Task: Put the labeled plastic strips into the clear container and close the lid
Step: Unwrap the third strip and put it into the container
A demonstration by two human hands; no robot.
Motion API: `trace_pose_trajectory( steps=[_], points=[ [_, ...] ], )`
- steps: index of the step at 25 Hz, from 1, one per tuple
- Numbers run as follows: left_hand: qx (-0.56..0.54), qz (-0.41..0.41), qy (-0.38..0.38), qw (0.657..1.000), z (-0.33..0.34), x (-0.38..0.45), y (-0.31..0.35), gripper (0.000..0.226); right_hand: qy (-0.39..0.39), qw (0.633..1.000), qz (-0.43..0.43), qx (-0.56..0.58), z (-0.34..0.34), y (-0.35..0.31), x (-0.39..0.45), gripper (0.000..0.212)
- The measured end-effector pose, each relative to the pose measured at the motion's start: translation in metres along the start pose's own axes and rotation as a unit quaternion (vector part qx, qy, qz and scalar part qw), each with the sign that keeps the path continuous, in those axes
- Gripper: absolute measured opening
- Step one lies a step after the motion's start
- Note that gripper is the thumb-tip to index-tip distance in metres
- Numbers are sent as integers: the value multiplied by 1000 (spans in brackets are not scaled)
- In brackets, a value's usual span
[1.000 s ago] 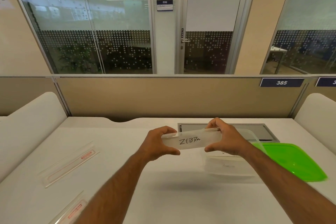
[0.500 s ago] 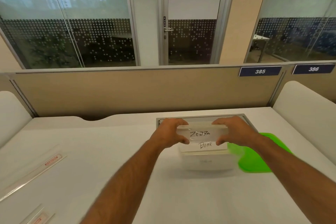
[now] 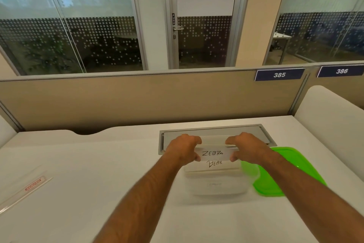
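Note:
A clear plastic strip marked ZEBRA (image 3: 213,153) is held flat over the open clear container (image 3: 218,185). My left hand (image 3: 184,149) pinches its left end and my right hand (image 3: 246,147) pinches its right end. Just below it, inside the container, a second strip marked BEAR (image 3: 214,164) stands against the near wall. The green lid (image 3: 283,173) lies on the table, touching the container's right side. Another clear strip with a red label (image 3: 29,185) lies at the table's left edge.
A grey metal cable hatch (image 3: 214,132) is set into the white table (image 3: 98,183) right behind the container. A beige partition (image 3: 137,100) closes off the back, and white side panels (image 3: 331,110) stand at right and left.
Both hands have carried the ZEBRA strip from in front of the container to over its opening and lowered it. The view has shifted left strips toward the frame edge.

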State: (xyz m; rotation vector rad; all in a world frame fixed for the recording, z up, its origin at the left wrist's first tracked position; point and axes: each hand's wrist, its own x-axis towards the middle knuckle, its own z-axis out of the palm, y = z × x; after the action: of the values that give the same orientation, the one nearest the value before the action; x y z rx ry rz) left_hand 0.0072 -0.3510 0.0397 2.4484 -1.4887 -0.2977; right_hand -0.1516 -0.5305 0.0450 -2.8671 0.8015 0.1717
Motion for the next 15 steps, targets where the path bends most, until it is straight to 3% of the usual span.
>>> trace_pose_trajectory(
  steps=[15],
  points=[
    [152,44,-64,985,43,28,3,51,-72,984,-23,-159,36,3,28,46]
  ],
)
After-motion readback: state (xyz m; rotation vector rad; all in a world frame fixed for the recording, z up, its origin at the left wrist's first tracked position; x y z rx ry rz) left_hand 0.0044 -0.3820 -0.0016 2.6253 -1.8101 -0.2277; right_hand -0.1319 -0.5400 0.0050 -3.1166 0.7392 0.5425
